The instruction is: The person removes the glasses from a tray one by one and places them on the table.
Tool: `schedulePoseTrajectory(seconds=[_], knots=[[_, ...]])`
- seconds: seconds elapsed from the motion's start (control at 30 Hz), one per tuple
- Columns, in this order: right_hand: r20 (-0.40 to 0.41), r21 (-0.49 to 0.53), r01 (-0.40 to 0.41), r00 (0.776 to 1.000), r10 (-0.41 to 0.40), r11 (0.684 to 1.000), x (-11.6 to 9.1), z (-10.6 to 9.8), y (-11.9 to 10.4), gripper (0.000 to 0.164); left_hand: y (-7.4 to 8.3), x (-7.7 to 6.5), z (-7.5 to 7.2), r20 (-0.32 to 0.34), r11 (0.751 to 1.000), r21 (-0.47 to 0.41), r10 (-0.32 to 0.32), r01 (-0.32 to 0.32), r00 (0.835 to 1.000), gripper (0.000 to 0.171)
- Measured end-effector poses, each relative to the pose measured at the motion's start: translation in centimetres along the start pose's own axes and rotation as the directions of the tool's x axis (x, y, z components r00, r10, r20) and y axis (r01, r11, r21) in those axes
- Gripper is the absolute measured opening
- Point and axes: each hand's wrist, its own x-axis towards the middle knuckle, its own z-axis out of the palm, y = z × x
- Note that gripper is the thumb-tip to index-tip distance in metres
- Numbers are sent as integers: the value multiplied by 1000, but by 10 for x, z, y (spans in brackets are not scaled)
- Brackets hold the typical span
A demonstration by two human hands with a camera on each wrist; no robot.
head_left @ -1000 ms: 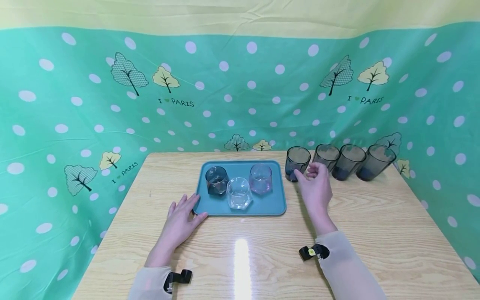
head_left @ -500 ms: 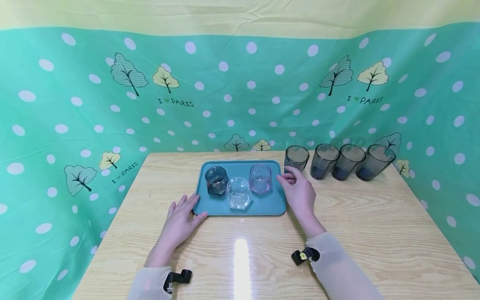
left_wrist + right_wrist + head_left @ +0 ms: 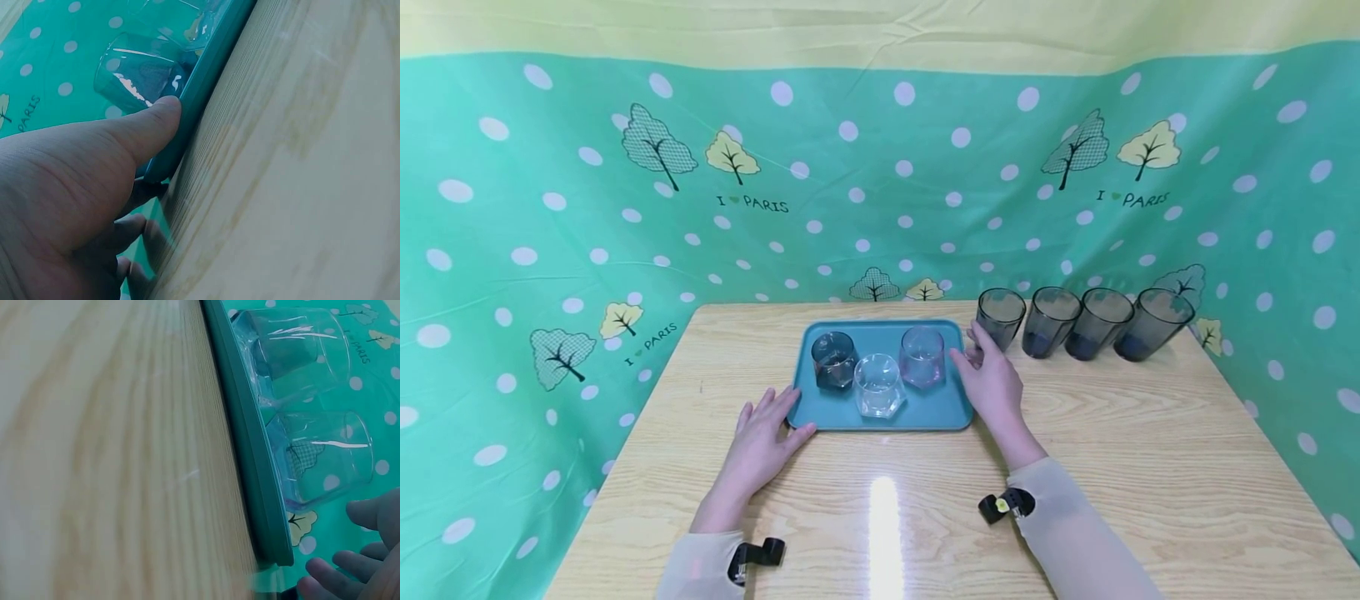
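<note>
My left hand (image 3: 760, 442) rests at the front left corner of a blue tray (image 3: 917, 421). Its thumb lies on the tray's front rim in the left wrist view, with the other fingers beside the corner. At the tray's right edge is my right hand (image 3: 996, 387), fingers loosely extended and holding nothing, its thumb near a pinkish glass (image 3: 922, 358). On the tray a dark glass (image 3: 833, 362) and a clear glass (image 3: 880, 387) also stand upright. Just beyond my right fingertips stands a tall grey glass (image 3: 1002, 308); I cannot tell whether they touch it.
To the right of that glass, more tall grey glasses stand in a row: one (image 3: 1051, 325), another (image 3: 1099, 325) and a third (image 3: 1152, 325). A green dotted cloth (image 3: 820, 183) hangs behind the wooden table (image 3: 820, 517).
My right hand has let go of the leftmost tall glass and moved left to the tray's right edge. My left hand, the tray and its glasses have stayed in place.
</note>
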Motion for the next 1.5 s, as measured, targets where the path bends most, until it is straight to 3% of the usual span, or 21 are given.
schedulePoseTrajectory(seconds=[0.27, 0.4, 0.53, 0.67, 1.03, 1.33, 1.5], knots=[[15, 31, -5, 1000, 5, 1000, 2, -5, 2, 73, -1, 0, 1, -4, 1000, 0, 6, -6, 1000, 76], [39, 133, 39, 998, -45, 990, 1, -6, -2, 71, -1, 1, 2, -8, 1000, 1, 10, -10, 1000, 77], [82, 267, 82, 991, -108, 960, 0, -6, -8, 71, -2, 1, 1, -9, 1000, -3, 10, -10, 1000, 77], [150, 316, 92, 978, -146, 944, 1, -5, -14, 77, -2, 0, 1, -13, 1000, -7, 11, -11, 1000, 77], [299, 281, 106, 935, -192, 954, 11, 9, -15, 103, -2, 0, 1, -9, 1000, -12, 6, -6, 1000, 77], [308, 235, 97, 936, -169, 967, 12, 16, -15, 106, -1, 1, 2, -6, 1000, -8, 6, -7, 1000, 77], [320, 211, 74, 937, -140, 975, 11, 17, -15, 97, -1, 1, 1, -9, 1000, -11, 6, -6, 1000, 77]])
